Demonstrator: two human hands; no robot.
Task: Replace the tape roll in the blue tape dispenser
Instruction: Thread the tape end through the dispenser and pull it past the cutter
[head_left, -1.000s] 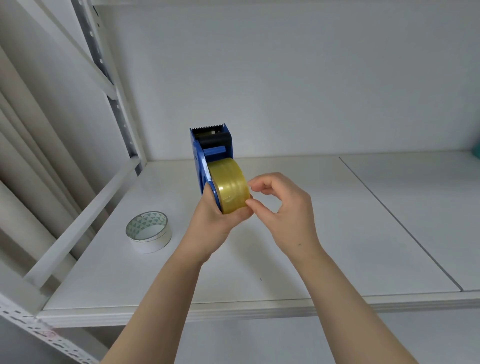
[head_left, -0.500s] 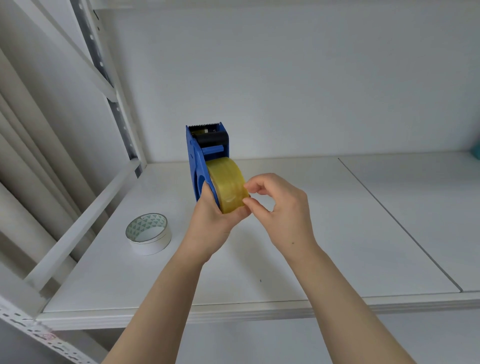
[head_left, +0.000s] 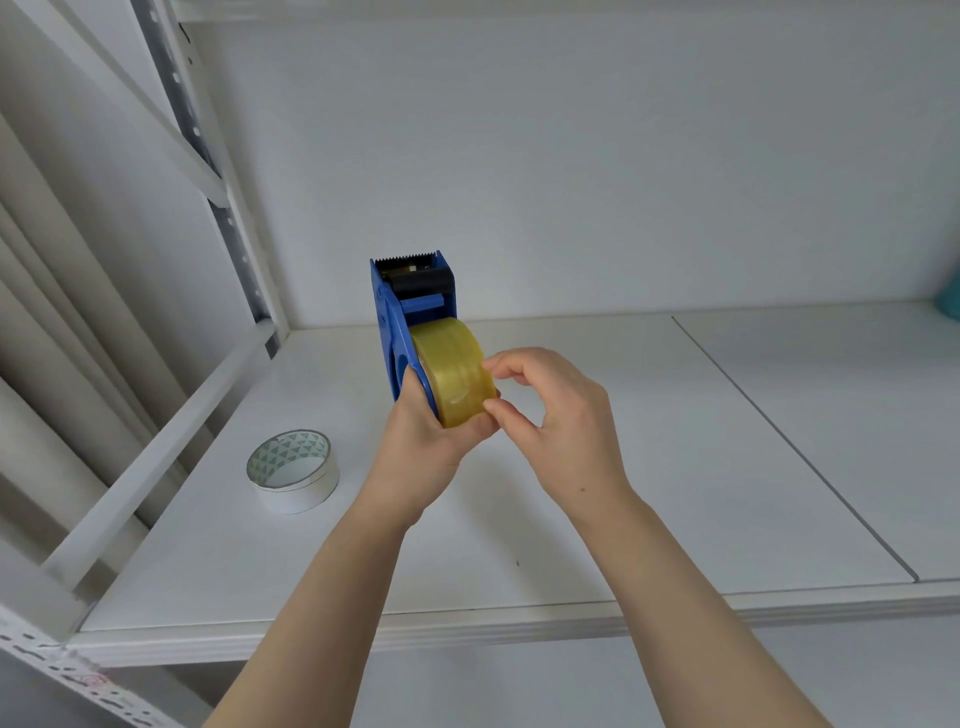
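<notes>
1. Two bare forearms reached up from the near edge of the scene, crossing the front lip of a white shelf (head_left: 623, 519).
2. The left hand (head_left: 421, 447) gripped the lower end of the blue tape dispenser (head_left: 410, 301), fingers curled round it under the roll, holding it upright above the shelf surface.
3. Just to its right, the right hand (head_left: 561, 426) had its fingers curled, thumb and forefinger pinched against the right edge of the yellow tape roll (head_left: 452, 371), which sat in the dispenser.
4. To the left, a white tape roll (head_left: 293, 470) lay flat on the shelf, well apart from both hands.
5. The dispenser's serrated blade (head_left: 408, 258) pointed upward at its far end.
6. Farther back stood a perforated metal upright (head_left: 228, 223) at left and a plain white wall (head_left: 623, 156); a teal object (head_left: 948, 301) at the far right edge was too cropped to identify.
</notes>
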